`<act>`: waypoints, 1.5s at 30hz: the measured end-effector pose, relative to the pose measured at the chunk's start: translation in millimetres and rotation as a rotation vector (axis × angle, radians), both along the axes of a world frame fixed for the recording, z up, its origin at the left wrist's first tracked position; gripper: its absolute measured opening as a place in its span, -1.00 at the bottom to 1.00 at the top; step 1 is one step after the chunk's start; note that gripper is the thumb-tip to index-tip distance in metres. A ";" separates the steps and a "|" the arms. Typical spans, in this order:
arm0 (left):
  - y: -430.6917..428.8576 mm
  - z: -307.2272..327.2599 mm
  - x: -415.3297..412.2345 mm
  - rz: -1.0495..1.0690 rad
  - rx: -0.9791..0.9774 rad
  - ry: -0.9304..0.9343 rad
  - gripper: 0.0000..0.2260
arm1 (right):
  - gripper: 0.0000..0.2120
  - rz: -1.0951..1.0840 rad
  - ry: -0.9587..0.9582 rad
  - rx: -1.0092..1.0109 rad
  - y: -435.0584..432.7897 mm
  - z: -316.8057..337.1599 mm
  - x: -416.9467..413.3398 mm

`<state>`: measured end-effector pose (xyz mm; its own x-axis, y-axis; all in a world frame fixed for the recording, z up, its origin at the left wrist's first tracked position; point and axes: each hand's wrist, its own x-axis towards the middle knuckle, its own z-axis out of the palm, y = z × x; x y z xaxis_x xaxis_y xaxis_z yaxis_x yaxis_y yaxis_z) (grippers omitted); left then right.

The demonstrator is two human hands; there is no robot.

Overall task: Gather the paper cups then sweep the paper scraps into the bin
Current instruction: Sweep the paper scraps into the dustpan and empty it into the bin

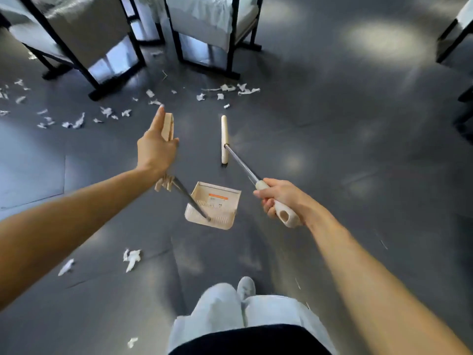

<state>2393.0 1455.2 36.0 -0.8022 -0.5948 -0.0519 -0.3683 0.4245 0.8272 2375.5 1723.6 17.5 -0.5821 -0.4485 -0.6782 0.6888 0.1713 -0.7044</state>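
Note:
My right hand (280, 198) grips the cream handle of a broom whose metal shaft runs forward to the cream broom head (224, 139) resting on the dark floor. My left hand (156, 147) holds the cream handle of a long-handled dustpan, index finger stretched forward along it. The dustpan tray (213, 206) sits on the floor between my hands. White paper scraps (74, 123) lie scattered on the floor at the left, more scraps (230, 90) lie ahead of the broom head, and a few scraps (131, 257) lie near my feet. No paper cups or bin are in view.
Two black-framed chairs with pale seats stand ahead, one chair (76, 37) at the left and one chair (212, 29) in the middle. Another chair leg (450, 39) shows at the far right. My legs and shoe (245, 288) are at the bottom.

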 end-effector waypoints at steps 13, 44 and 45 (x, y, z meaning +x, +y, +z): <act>-57.4 -31.0 -424.8 0.137 0.066 0.028 -0.32 | -0.81 0.026 -0.049 -0.006 -51.9 -16.8 -466.5; -55.2 -86.7 -1046.8 0.342 0.013 -0.150 -0.36 | -0.37 0.313 -0.112 0.330 -76.3 -90.9 -1223.2; -53.8 -88.2 -1049.8 0.340 0.029 -0.151 -0.35 | -0.36 0.334 -0.112 0.352 -80.4 -96.5 -1230.4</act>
